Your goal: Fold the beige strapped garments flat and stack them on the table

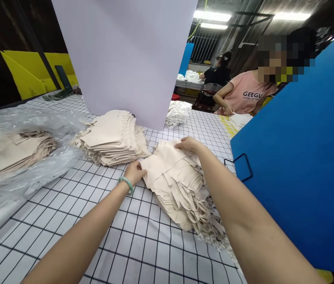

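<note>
Head view shows the left hand (134, 172) pinching the near corner of the top cloth piece on a fanned stack (179, 185) at table centre, while the right hand (189, 144) lies flat with released fingers on its far edge at 12 o'clock. Straps trail loose at 5 o'clock, so lifting could drag neighbours off, and the slanted stack may well slide. A neater pile (112, 138) sits at 10 o'clock; the blue board (303, 150) crowds 3 o'clock on the table (143, 244).
</note>
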Demonstrator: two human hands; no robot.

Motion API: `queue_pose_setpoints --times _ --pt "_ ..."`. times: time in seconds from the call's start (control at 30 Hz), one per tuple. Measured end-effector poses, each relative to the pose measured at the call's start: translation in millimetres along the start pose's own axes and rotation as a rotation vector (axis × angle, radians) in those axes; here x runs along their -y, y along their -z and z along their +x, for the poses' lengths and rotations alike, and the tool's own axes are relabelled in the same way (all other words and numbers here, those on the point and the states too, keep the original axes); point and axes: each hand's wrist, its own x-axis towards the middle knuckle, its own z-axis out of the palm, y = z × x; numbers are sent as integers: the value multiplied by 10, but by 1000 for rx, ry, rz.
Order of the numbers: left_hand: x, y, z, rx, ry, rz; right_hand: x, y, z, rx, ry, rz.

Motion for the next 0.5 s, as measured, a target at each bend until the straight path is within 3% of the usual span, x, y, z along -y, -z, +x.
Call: queue_pose_setpoints --times 0.13,0.23,0.3,0.37,0.5 --pt "-59 -38 -65 -39 -85 -123 -115 64 -79 -82 132 102" --pt "-192 79 -170 -41 -230 -441 -201 122 -242 -196 282 180" --pt "-304 261 -255 -24 -324 -611 -215 150 -404 -332 460 250" --pt "-426 513 -362 -11 -382 -644 -177 176 -629 -492 648 318" --pt "-663 1142 -705 69 -459 -649 23 233 -1304 -664 802 442"
